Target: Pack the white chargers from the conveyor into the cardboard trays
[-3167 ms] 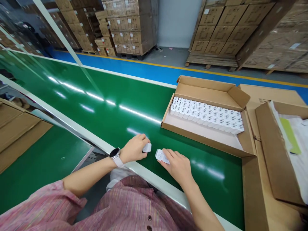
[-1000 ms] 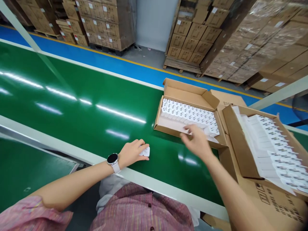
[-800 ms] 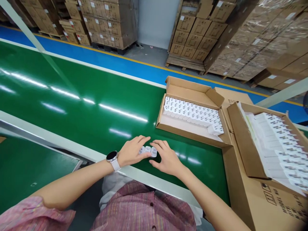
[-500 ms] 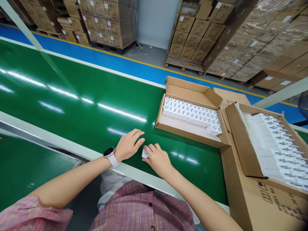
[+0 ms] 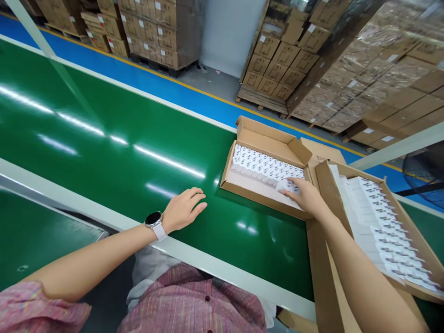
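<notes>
My left hand (image 5: 183, 209), with a watch (image 5: 154, 220) on its wrist, hovers over the green work surface (image 5: 208, 240) near its front edge. Its fingers are apart and hold nothing. Further right, my right hand (image 5: 305, 195) reaches into the open shallow carton (image 5: 258, 199). Thumb and fingers close around a white plug adapter (image 5: 282, 186) at the right end of the front row. Behind it, several rows of white plug adapters (image 5: 256, 159) stand packed together. My fingers partly hide the adapter they grip.
A second open carton (image 5: 333, 199) of white adapters with metal prongs up rests to the right, beside a larger cardboard box (image 5: 321, 268). Beyond the blue floor strip stand stacked cartons (image 5: 152, 30) on pallets. A fan (image 5: 425, 173) is at the far right.
My right hand has moved right and away from me, from the front of the green surface into the carton, with a white adapter. My left hand has barely moved.
</notes>
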Action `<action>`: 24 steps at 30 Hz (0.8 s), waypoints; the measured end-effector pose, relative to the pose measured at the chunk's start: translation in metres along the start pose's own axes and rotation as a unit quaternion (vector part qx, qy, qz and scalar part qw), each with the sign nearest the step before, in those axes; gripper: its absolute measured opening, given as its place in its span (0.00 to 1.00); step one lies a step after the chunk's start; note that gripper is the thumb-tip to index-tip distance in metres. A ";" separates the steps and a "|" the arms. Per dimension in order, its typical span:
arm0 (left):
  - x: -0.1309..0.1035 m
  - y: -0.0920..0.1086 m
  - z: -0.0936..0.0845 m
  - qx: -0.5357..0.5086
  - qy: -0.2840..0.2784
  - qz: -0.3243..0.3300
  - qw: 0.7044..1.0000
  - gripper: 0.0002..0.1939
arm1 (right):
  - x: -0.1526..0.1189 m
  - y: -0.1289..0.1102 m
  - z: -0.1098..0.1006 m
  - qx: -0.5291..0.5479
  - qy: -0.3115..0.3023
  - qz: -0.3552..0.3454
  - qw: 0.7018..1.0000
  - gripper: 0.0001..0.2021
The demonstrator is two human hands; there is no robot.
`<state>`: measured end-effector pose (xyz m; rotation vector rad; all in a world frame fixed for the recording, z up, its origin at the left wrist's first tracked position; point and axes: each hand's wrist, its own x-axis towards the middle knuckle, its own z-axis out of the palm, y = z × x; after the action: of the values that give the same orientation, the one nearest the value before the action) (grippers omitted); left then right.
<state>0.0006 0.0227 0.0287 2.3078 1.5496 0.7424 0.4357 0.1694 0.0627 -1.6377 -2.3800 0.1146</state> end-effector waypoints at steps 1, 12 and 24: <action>0.000 0.000 0.001 0.002 -0.003 -0.001 1.000 0.25 | 0.002 0.014 0.006 -0.034 -0.025 -0.013 0.999 0.27; -0.003 0.000 0.002 0.023 -0.036 0.000 0.999 0.24 | 0.014 0.047 0.049 -0.132 -0.079 -0.030 0.988 0.22; -0.003 -0.002 0.002 0.051 -0.043 0.003 0.998 0.24 | 0.009 0.067 0.038 -0.249 -0.119 -0.013 0.961 0.22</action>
<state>-0.0006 0.0205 0.0248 2.3841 1.5779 0.5678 0.4844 0.2049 0.0139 -1.8887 -2.7761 -0.3425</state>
